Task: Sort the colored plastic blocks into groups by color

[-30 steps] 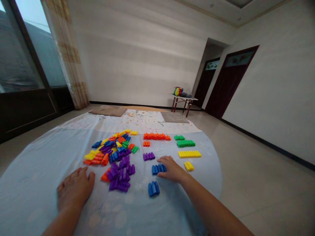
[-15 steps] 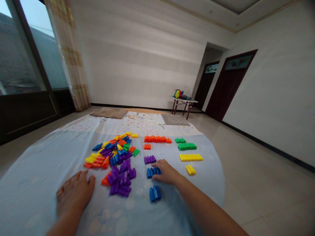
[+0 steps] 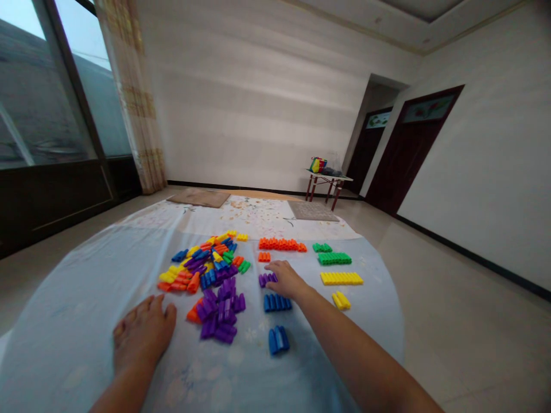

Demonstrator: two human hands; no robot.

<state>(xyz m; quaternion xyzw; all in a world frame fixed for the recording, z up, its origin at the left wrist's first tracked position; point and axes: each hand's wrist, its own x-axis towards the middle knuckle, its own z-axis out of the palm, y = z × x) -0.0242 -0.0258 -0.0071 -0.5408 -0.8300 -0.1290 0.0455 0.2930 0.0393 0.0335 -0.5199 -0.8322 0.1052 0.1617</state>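
Note:
My right hand (image 3: 287,281) reaches over a short row of purple bullet-shaped plastic pieces (image 3: 267,280), thumb and fingers apart at its right end. Part of that row is hidden under the hand. Just nearer lie a row of blue pieces (image 3: 278,303) and a small blue group (image 3: 279,340). My left hand (image 3: 144,332) rests flat on the blue tablecloth (image 3: 163,384), fingers stretched out and holding nothing. To its right is a heap of loose purple pieces (image 3: 221,312), with a mixed-colour pile (image 3: 206,261) behind it.
Farther back are an orange row (image 3: 282,245) and a short orange group (image 3: 264,257). On the right lie green rows (image 3: 334,258), a yellow row (image 3: 341,279) and a small yellow group (image 3: 341,300). Two mats, brown (image 3: 200,198) and grey (image 3: 313,211), lie at the far edge.
My right hand has moved away from me, from the blue row to the purple row. The blue row now shows fully. My left hand stays flat; the view has shifted slightly.

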